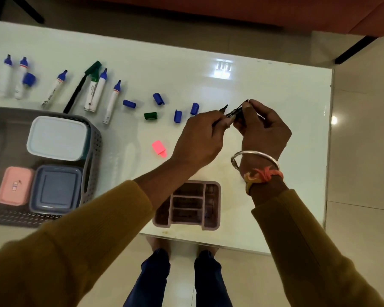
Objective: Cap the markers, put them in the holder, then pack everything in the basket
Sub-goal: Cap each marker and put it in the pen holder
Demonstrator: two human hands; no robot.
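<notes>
My left hand (200, 138) grips a thin black marker (224, 110) with its tip bare and pointing up to the right. My right hand (264, 127) pinches a black cap (238, 113) just beside that tip. Several uncapped white markers (111, 100) with blue tips lie at the table's far left, with a green one (93, 94) and a black pen (75, 94) among them. Loose blue caps (158, 99), a green cap (151, 115) and a pink cap (159, 147) lie mid-table. The pink holder (217, 204) stands at the near edge. The grey basket (93, 151) sits at left.
Inside the basket are a white lidded box (58, 138), a blue-grey lidded box (57, 189) and a small pink case (15, 188). The white table's right edge (328, 151) and near edge are close to the holder. Floor and my feet show below.
</notes>
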